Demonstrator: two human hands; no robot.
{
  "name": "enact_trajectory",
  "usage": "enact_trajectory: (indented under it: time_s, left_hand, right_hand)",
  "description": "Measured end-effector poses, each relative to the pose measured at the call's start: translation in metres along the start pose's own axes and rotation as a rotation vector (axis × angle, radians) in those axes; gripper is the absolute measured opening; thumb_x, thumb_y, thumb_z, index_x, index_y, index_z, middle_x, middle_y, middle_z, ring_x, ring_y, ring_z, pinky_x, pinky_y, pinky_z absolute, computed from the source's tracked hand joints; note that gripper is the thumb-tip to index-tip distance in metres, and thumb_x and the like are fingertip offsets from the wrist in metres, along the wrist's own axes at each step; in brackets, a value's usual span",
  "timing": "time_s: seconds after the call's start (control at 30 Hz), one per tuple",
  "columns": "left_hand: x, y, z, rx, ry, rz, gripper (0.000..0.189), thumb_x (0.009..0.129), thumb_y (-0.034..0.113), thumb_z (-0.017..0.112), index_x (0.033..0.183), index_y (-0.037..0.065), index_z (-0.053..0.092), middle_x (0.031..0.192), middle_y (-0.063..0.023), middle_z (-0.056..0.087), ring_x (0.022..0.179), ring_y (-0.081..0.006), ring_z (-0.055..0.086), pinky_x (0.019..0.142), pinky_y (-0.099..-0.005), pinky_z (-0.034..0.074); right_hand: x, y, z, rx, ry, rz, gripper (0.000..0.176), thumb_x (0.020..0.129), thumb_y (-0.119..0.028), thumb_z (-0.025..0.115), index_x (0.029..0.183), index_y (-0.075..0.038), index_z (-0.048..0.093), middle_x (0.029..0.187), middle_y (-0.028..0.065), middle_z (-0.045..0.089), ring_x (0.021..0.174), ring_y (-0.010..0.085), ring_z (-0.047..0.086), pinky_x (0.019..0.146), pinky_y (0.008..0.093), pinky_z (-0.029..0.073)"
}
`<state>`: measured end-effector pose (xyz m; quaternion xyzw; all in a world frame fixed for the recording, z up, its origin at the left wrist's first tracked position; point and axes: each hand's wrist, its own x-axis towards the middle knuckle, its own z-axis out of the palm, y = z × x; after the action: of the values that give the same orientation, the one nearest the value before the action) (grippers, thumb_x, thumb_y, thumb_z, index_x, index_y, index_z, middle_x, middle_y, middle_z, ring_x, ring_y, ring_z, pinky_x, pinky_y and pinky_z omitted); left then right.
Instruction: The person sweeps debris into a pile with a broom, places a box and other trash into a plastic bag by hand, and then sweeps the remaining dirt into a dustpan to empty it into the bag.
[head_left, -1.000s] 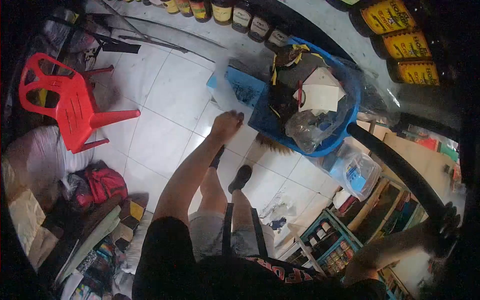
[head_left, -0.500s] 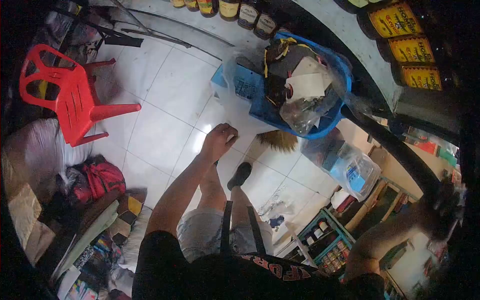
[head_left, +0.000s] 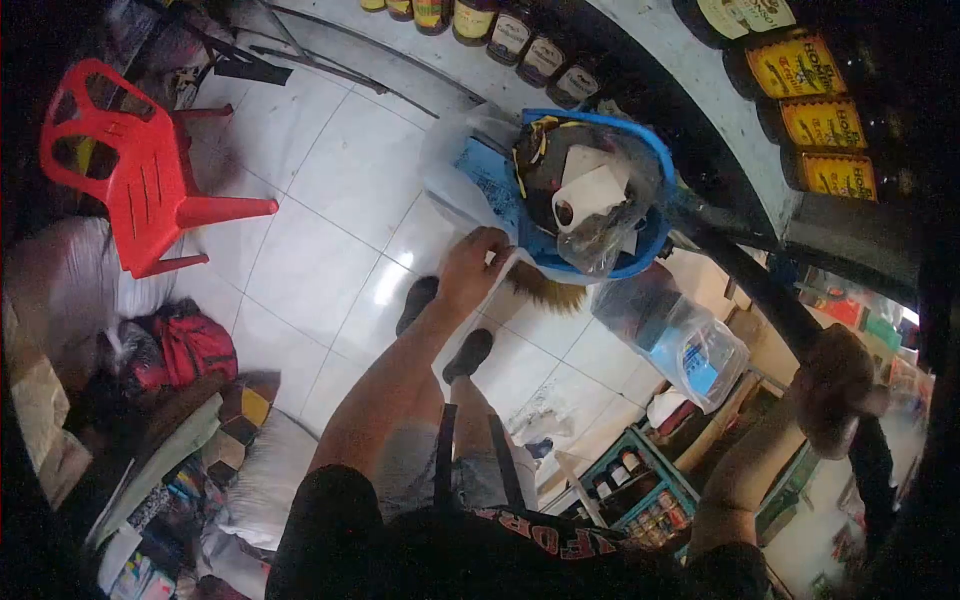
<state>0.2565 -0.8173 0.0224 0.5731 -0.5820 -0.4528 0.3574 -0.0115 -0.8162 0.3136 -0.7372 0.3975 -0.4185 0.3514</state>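
Note:
My left hand (head_left: 474, 270) is closed on the edge of a translucent white plastic bag (head_left: 447, 178), which hangs beside a blue dustpan (head_left: 655, 150). Trash fills the pan: a white paper roll (head_left: 592, 197), crumpled clear plastic and dark scraps. From the pan a long black handle (head_left: 755, 275) slants down to the right, and my right hand (head_left: 836, 390) is wrapped round it. Straw-coloured broom bristles (head_left: 550, 291) stick out below the pan, partly hidden by it and the bag.
A red plastic chair (head_left: 150, 190) stands at left on white floor tiles. Labelled bottles (head_left: 510, 35) line the shelves above. A red bag (head_left: 195, 345) and white sacks (head_left: 285, 470) lie at left. Clear-wrapped blue packs (head_left: 700, 360) and a teal rack (head_left: 640, 470) stand at right.
My left hand has moved right and slightly up, now at the pan's near side with the bag's edge. The dustpan has shifted a little left. My right hand has moved up and left.

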Motion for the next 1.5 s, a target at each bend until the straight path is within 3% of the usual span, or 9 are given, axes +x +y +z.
enact_trajectory:
  time_s: [0.43,0.73,0.77,0.8,0.87,0.93,1.07,1.4,1.5]
  left_hand:
    - [-0.007,0.001,0.01,-0.181,0.088,-0.086,0.011,0.068,0.007,0.053,0.074,0.0,0.048,0.073,-0.0095,0.05,0.064,-0.0199,0.052,0.048,-0.0256,0.044]
    - [-0.009,0.002,0.006,-0.142,-0.029,-0.079,0.012,0.068,0.007,0.053,0.077,0.001,0.047,0.077,-0.0101,0.051,0.066,-0.0198,0.051,0.05,-0.0249,0.043]
    - [-0.007,0.001,0.006,-0.152,-0.028,-0.065,0.014,0.068,0.008,0.054,0.078,0.001,0.047,0.077,-0.01,0.051,0.068,-0.0202,0.051,0.052,-0.0255,0.043]
    - [-0.003,0.0,0.004,-0.144,-0.041,-0.063,0.014,0.068,0.008,0.054,0.078,0.001,0.047,0.077,-0.01,0.051,0.068,-0.0202,0.051,0.052,-0.0255,0.043]
    - [0.008,-0.004,-0.001,0.044,-0.07,-0.06,0.03,0.063,0.015,0.061,0.087,0.003,0.046,0.093,-0.0142,0.045,0.083,-0.0238,0.045,0.065,-0.0314,0.041]
    - [0.035,-0.032,-0.004,0.291,0.428,0.127,0.061,0.055,0.022,0.067,0.104,0.007,0.035,0.109,-0.024,0.025,0.096,-0.03,0.032,0.076,-0.0361,0.034]
    - [0.084,-0.099,-0.012,0.383,0.511,-0.501,0.096,0.047,0.025,0.071,0.119,0.014,0.009,0.109,-0.0337,0.014,0.099,-0.0399,0.028,0.078,-0.0398,0.033]
    - [0.142,-0.046,-0.004,1.048,0.004,0.013,0.078,0.057,0.023,0.064,0.117,0.033,0.015,0.114,-0.0103,0.028,0.091,-0.0321,0.042,0.067,-0.0402,0.04]
    - [0.169,-0.038,0.012,1.053,-0.148,0.145,0.038,0.066,0.027,0.053,0.101,0.023,0.039,0.095,-0.0115,0.046,0.078,-0.0297,0.049,0.06,-0.0399,0.041]
  right_hand:
    - [-0.011,0.014,-0.012,0.37,0.217,0.064,0.017,0.074,-0.013,0.036,0.06,-0.006,0.042,0.049,0.0026,0.034,0.048,0.0154,0.035,0.053,0.0279,0.031]
    - [-0.119,-0.023,-0.023,0.244,1.042,-0.023,0.014,0.071,-0.017,0.036,0.062,-0.008,0.041,0.051,0.0021,0.03,0.043,0.0142,0.031,0.065,0.0354,0.037]
    - [-0.111,-0.028,-0.014,-0.23,1.695,0.08,0.013,0.072,-0.016,0.035,0.068,-0.007,0.043,0.051,0.0024,0.03,0.044,0.0144,0.031,0.071,0.0392,0.039]
    - [-0.17,-0.033,-0.049,0.279,1.018,-0.049,0.012,0.072,-0.014,0.034,0.069,-0.005,0.04,0.05,0.0028,0.028,0.044,0.014,0.03,0.063,0.0361,0.041]
    - [-0.188,-0.048,-0.045,0.071,1.155,0.015,0.012,0.074,-0.012,0.033,0.066,-0.004,0.039,0.05,0.0027,0.028,0.045,0.0136,0.03,0.061,0.0343,0.039]
    - [-0.206,-0.059,-0.043,0.002,1.32,0.115,0.014,0.073,-0.013,0.033,0.062,-0.006,0.037,0.052,0.0025,0.027,0.047,0.0135,0.03,0.058,0.0317,0.037]
    - [-0.215,-0.067,-0.023,0.04,1.286,0.121,0.016,0.074,-0.016,0.034,0.061,-0.006,0.037,0.055,0.0023,0.028,0.05,0.0137,0.031,0.06,0.0305,0.035]
    - [-0.253,-0.093,-0.013,-0.146,1.386,0.193,0.022,0.076,-0.02,0.034,0.06,-0.007,0.04,0.055,0.0042,0.032,0.048,0.0162,0.033,0.056,0.0352,0.036]
    - [-0.258,-0.099,-0.013,-0.082,1.44,0.162,0.021,0.076,-0.017,0.034,0.057,-0.008,0.034,0.055,0.0037,0.028,0.05,0.0148,0.029,0.055,0.031,0.031]
